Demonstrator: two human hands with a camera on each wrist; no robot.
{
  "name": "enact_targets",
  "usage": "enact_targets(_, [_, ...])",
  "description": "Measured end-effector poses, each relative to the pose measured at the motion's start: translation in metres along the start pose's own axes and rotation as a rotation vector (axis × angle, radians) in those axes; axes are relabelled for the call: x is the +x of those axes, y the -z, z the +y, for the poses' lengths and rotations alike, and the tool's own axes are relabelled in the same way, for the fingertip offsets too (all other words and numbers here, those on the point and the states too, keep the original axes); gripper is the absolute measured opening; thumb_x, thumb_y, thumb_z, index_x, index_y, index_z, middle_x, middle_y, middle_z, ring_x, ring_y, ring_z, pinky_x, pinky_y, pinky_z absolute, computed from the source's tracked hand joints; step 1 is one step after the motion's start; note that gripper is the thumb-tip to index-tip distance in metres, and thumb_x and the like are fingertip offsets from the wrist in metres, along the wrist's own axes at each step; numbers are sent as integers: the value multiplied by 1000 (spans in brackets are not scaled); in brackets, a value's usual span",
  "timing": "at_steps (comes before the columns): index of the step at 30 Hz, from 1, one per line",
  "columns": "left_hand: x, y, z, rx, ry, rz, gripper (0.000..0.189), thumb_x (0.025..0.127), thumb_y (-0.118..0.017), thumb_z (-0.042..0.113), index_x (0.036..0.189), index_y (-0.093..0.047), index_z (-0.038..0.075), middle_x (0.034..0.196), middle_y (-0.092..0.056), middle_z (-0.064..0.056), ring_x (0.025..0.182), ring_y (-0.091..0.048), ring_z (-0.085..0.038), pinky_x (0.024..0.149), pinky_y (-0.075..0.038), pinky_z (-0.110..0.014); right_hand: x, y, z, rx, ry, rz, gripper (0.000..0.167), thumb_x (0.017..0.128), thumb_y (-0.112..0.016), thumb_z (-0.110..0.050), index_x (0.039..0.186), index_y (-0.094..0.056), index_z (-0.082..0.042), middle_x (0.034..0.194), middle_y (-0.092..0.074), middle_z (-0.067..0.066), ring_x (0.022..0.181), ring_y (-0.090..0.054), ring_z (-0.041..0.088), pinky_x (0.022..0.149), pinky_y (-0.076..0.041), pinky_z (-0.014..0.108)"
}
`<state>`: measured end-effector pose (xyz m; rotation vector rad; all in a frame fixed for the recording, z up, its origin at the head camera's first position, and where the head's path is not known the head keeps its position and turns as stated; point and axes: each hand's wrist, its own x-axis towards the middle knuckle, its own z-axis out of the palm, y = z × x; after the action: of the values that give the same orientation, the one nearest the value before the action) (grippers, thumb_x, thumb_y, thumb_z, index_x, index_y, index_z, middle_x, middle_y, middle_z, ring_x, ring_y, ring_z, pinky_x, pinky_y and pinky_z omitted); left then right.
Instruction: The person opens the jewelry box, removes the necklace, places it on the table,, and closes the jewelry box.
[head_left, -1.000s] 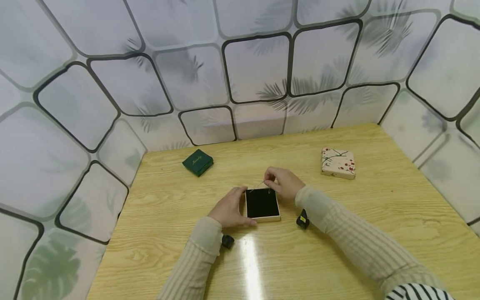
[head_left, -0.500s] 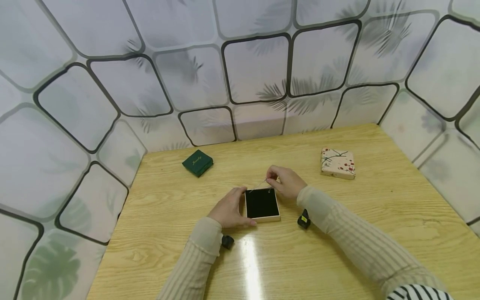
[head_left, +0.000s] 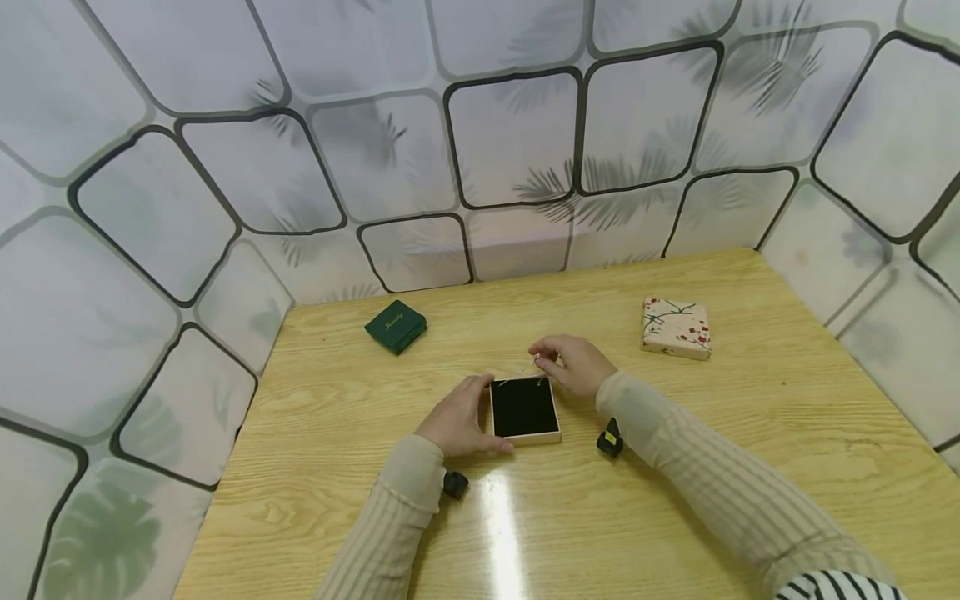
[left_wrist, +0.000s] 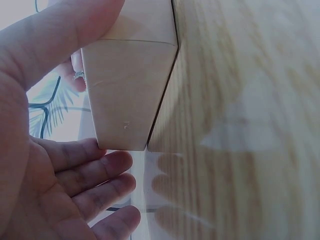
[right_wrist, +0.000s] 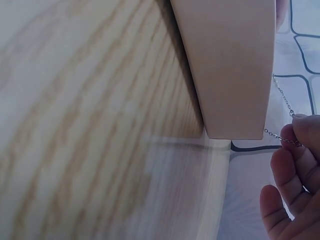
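Note:
A shallow, pale jewelry box (head_left: 534, 437) lined with a black pad (head_left: 523, 406) lies on the table between the hands. My left hand (head_left: 459, 417) holds its left side, thumb at the near edge and fingers at the far corner. The left wrist view shows the box's pale side wall (left_wrist: 125, 95) between thumb and fingers. Beyond the far right corner, my right hand (head_left: 576, 365) pinches a thin silver chain (right_wrist: 283, 95) between thumb and index finger. Two strands of the chain run from these fingertips to the box's far edge. What hangs on the chain is hidden.
A dark green box (head_left: 396, 326) with gold lettering sits at the back left. At the back right lies a cream box lid (head_left: 677, 327) with red blossoms. Black wrist cameras, such as the right one (head_left: 610, 438), stick out below the sleeves. Patterned curtains (head_left: 517, 133) enclose the table.
My right hand has shifted slightly to the right with the chain, its fingers regripping it. The left hand and the box have stayed in place.

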<state>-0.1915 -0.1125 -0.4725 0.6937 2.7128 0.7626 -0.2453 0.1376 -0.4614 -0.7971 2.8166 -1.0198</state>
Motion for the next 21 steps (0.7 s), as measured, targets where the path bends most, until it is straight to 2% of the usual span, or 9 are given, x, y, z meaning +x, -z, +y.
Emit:
enact_targets(10, [1,-1,-2,0,8,-3,115,64,-81,62,150,-28,7,144,-41,-7,129,-43,-23,105,-40,-40,-1,2,0,9,-24,7,19,98,-58,-21,105,-70,-7,90,-66,-4,81,-60,11,73,-51,33])
enact_targets(21, [1,-1,-3,4,-3,1,114,65,-80,61,150,-28,6,143,-41,-8,128,-44,-23,104,-40,-40,-1,3,2,21,-75,20,22,99,-56,-25,104,-69,-8,86,-64,-4,76,-57,12,70,-49,32])
